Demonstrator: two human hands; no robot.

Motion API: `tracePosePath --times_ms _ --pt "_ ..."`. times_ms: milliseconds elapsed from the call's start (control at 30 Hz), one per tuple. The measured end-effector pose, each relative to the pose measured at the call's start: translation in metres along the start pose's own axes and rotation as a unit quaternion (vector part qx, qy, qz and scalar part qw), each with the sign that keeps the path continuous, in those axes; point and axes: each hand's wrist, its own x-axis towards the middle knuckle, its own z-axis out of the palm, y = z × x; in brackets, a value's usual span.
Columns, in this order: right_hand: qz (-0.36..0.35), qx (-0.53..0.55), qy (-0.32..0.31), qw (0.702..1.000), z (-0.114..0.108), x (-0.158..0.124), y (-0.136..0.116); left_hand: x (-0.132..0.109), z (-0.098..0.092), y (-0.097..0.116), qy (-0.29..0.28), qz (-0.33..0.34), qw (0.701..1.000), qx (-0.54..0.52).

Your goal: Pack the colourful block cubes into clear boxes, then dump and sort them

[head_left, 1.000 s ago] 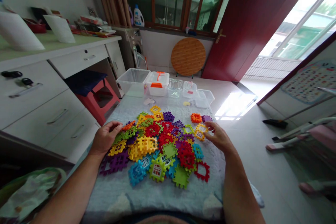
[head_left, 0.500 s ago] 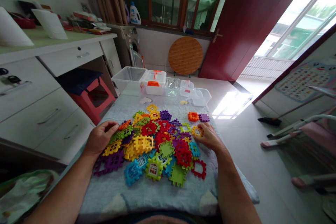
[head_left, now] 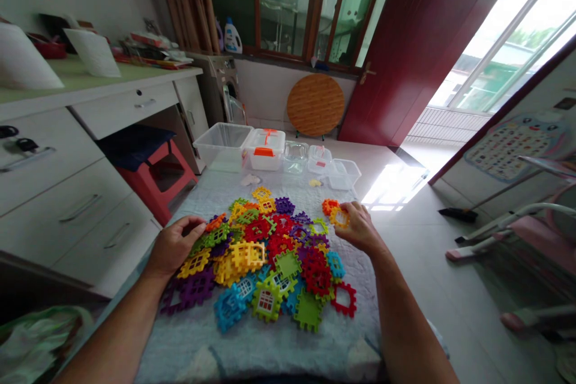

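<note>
My right hand [head_left: 359, 227] grips a yellow-orange window-frame building block [head_left: 339, 217] between thumb and fingers. That block overlaps an orange block [head_left: 329, 206] lying right of the pile. On the pile's left edge, my left hand [head_left: 176, 245] has thumb and forefinger curled together at the edge of an orange-red block [head_left: 216, 222]; its other fingers are partly hidden. Between my hands spreads a heap of notched plastic squares: yellow blocks [head_left: 247, 256], red blocks [head_left: 317, 276], green blocks [head_left: 308, 311], blue blocks [head_left: 230, 307] and purple blocks [head_left: 198, 286].
A cloth [head_left: 252, 353] covers the table. Along its far edge stand an open clear bin [head_left: 222, 138], a lidded box [head_left: 266, 159] with orange latches, and smaller clear containers [head_left: 296, 159]. A pink stool [head_left: 164, 183] is at the left, beside white drawers [head_left: 90, 210].
My right hand has moved the yellow-orange block up and slightly left, over the orange one, and now hides the purple block there. My left fingertips have come closer to the orange-red block.
</note>
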Motion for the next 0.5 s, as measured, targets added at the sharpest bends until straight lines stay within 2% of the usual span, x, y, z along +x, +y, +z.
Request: tracePosePath --times_ms 100,267,367,500 --pt "-0.052 -0.015 -0.007 0.999 -0.004 0.029 -0.015 0.0 0.0 -0.002 0.0 0.005 1.0 -0.004" --pt "-0.071 -0.105 -0.109 0.986 0.015 0.074 -0.037 0.001 0.0 -0.005 -0.003 0.012 1.0 -0.009" --pt "-0.08 -0.127 -0.159 0.976 0.027 0.086 -0.039 0.001 0.0 -0.005 -0.004 0.009 1.0 -0.009" --pt "-0.093 -0.135 -0.196 0.967 0.034 0.092 -0.035 0.0 -0.001 -0.004 -0.006 0.003 1.0 -0.012"
